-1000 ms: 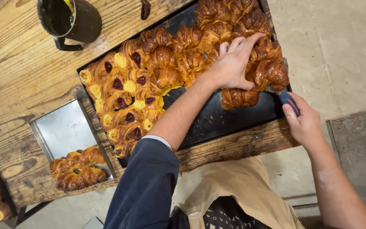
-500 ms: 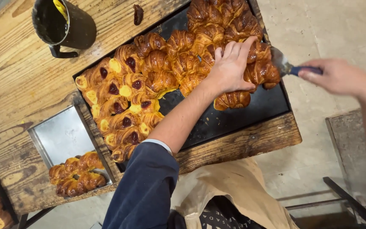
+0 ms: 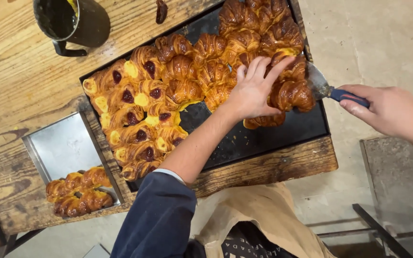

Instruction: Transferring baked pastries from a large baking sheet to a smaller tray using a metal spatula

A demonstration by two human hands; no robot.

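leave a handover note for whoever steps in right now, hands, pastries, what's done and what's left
Left hand: flat on the croissants, steadying them.
Right hand: grip shut on the blue-handled spatula, blade under the croissant at the dark tray edge.
Done: a few croissants sit in the small metal tray.
Left: most pastries, including the jam-filled ones, are on the dark tray.
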